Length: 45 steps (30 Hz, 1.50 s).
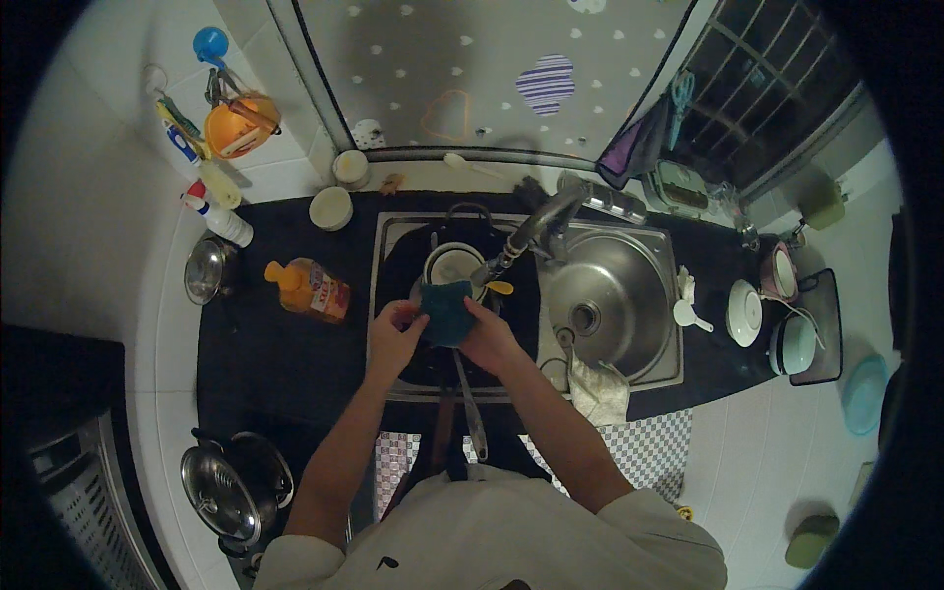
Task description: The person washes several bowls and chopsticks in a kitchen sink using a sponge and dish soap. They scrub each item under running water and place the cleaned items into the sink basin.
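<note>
A dark green scouring pad (448, 313) is stretched between my two hands over the left sink basin. My left hand (393, 341) pinches its left edge. My right hand (488, 341) grips the right side, thumb on top near the corner. Just beyond the pad, a white bowl or cup (451, 262) sits in the basin, under the metal faucet (527, 234). To its right shows a yellow spoon end (500, 287). A long metal handle (472, 413) comes out below the pad and overhangs the front edge; its other end is hidden.
The right steel basin (627, 295) has a cloth (599, 387) over its front rim. An orange detergent bottle (310, 290) lies on the left counter, near a spray bottle (221, 221). Bowls (796, 345), a white plate (744, 313) and a white scoop (686, 313) occupy the right counter.
</note>
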Each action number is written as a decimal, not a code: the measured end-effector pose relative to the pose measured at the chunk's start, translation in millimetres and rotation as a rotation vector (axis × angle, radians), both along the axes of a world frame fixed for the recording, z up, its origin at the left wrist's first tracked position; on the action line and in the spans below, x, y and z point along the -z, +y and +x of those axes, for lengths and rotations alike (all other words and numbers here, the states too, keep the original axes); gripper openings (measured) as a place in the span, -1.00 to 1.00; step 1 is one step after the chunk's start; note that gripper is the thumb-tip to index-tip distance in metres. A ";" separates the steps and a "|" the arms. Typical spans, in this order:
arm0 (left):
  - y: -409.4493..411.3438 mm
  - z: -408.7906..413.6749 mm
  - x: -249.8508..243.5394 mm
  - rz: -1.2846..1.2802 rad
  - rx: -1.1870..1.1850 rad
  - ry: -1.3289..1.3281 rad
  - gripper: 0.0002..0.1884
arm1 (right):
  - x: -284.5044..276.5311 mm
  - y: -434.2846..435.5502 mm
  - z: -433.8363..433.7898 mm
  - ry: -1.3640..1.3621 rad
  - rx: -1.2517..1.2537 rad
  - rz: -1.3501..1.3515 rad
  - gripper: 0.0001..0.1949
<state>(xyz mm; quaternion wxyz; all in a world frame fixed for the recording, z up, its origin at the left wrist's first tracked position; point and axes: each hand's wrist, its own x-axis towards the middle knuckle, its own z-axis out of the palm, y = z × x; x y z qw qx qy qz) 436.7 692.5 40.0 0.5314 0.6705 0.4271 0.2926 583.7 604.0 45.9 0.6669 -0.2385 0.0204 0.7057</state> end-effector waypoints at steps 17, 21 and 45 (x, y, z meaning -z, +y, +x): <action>-0.5 7.2 5.6 -1.345 0.298 -0.820 -0.38 | 23.4 -10.7 3.8 0.101 -0.027 -0.073 -0.62; 5.6 15.7 23.6 -1.202 0.213 -0.637 -0.45 | 16.2 -12.8 2.0 -0.101 0.017 -0.184 -0.63; -58.2 67.5 4.4 -0.606 -0.109 -0.113 -0.40 | 51.0 19.5 -15.6 -0.892 0.300 -0.063 -0.41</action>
